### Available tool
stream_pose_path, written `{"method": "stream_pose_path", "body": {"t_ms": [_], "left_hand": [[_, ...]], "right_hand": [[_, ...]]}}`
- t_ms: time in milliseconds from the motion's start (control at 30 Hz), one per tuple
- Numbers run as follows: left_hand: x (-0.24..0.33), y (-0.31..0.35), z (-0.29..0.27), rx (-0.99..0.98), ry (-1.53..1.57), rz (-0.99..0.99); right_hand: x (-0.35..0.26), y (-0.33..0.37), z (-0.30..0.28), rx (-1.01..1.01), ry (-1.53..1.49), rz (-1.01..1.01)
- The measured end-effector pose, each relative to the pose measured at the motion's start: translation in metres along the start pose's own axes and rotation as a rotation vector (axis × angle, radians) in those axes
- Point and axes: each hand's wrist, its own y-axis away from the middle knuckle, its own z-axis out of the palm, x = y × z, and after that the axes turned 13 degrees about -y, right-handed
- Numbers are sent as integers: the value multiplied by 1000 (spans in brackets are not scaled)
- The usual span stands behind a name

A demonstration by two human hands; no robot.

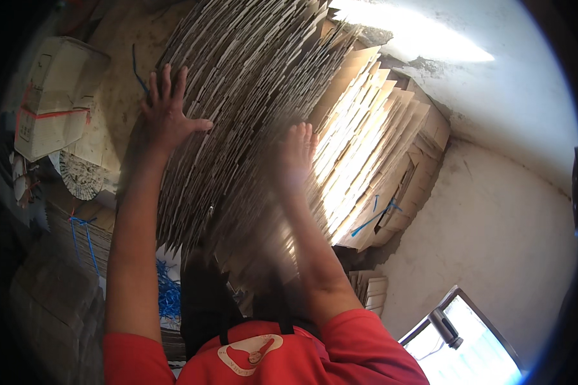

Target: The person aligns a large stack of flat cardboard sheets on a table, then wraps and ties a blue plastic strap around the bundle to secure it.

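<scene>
A big stack of flat cardboard sheets [237,96] fills the middle, its many edges slanting across the view. My left hand [167,119] is at the stack's left side, fingers spread and thumb stretched over the sheet edges. My right hand [295,157] lies toward the stack's right part, smeared by motion, with its fingers stretched out. Neither hand is wrapped around anything. Below my right hand the lower sheets are blurred too. Sunlit brown cardboard sheets [359,135] fan out to the right of that hand.
A carton bundle with a red strap [54,96] stands at the far left, above a bundle tied with blue string [83,224]. Blue plastic twine [168,292] lies in a tangle near my legs. A pale wall [481,237] and a bright window [462,340] bound the right.
</scene>
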Motion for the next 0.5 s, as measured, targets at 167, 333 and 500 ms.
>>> {"method": "stream_pose_path", "body": {"t_ms": [167,333,500], "left_hand": [[1,-4,-2,11,25,8],[5,-3,-8,-3,2,3],[4,-3,-8,-6,-13,1]], "right_hand": [[-7,-15,-4,-134,-532,300],[-20,-18,3,14,-810,829],[-17,-13,3,-32,-960,858]]}}
